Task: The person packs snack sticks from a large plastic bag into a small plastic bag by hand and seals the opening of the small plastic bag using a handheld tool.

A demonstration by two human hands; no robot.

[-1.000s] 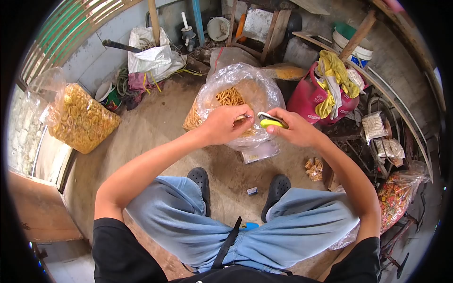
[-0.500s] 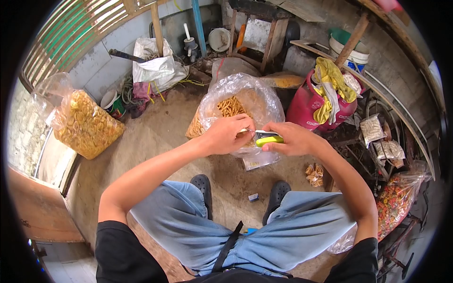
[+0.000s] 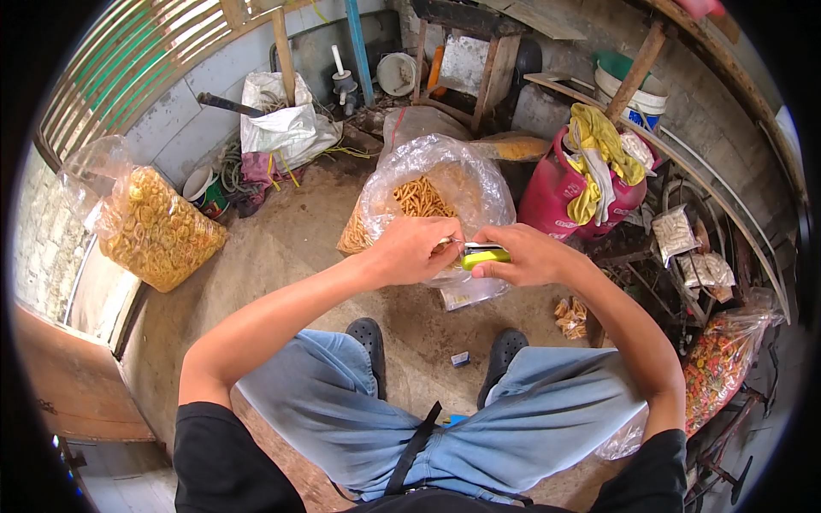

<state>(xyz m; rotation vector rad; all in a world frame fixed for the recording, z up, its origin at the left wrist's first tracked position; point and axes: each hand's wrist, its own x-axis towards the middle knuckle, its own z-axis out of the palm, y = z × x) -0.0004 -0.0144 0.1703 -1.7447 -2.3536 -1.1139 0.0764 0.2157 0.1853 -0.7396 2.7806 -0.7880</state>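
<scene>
My right hand (image 3: pixel 532 255) is wrapped around a yellow-green stapler (image 3: pixel 486 258), whose jaws point left. Close to its tip, my left hand (image 3: pixel 421 250) is closed in a pinch; a bit of something small and pale shows at the fingertips, too hidden to name. Both hands are over the front of a large open clear plastic bag (image 3: pixel 489 184) of brown stick-shaped snacks (image 3: pixel 421 197). Some clear plastic (image 3: pixel 473 292) lies on the floor just below the hands.
On the left stands a clear bag of yellow ring-shaped snacks (image 3: pixel 162 227). A red drum (image 3: pixel 547 201) with yellow cloths is at right, near a bag of colourful snacks (image 3: pixel 723 368). Small filled packets (image 3: pixel 570 318) and a little box (image 3: pixel 460 359) lie on the floor.
The stapler's jaws, spread apart before, are now pressed closer together in my right hand. My left hand has stayed nearly in place, its pinch kept beside the stapler tip.
</scene>
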